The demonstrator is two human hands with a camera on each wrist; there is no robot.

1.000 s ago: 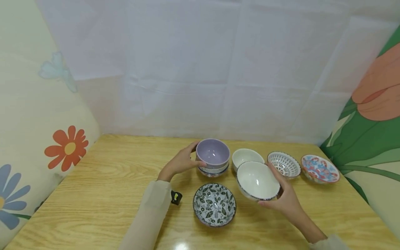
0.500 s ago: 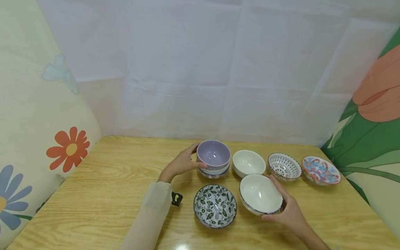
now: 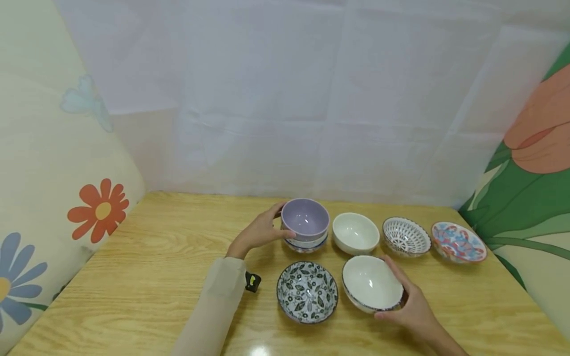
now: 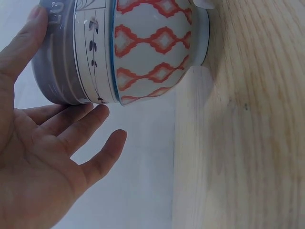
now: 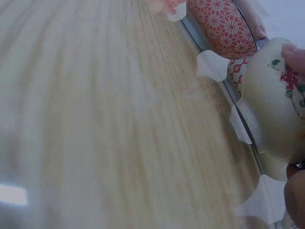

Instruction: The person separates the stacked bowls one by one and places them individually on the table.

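Note:
In the head view my left hand (image 3: 258,232) grips the purple bowl (image 3: 305,217), thumb at the near rim and fingers at its far left side. That bowl tops a stack; the left wrist view shows a white bowl with a floral band (image 4: 93,52) beneath it and a red-diamond bowl (image 4: 152,52) lowest. My right hand (image 3: 414,309) holds a white bowl with a dark speckled rim (image 3: 371,282), its thumb at the front. Red flowers mark this bowl's outside in the right wrist view. Whether its foot touches the table cannot be made out. Left of it sits a leaf-patterned bowl (image 3: 307,294).
Behind the held bowl stands a plain cream bowl (image 3: 355,232). Farther right are a lattice-patterned bowl (image 3: 406,236) and a red-and-blue bowl (image 3: 458,242). A small black object (image 3: 253,282) shows beside the left sleeve. A white cloth (image 3: 267,99) hangs behind the wooden table (image 3: 147,277).
My right hand has brought the white dark-rimmed bowl down and toward me, from overlapping the cream bowl to a spot in front of it. The left hand stays on the purple bowl.

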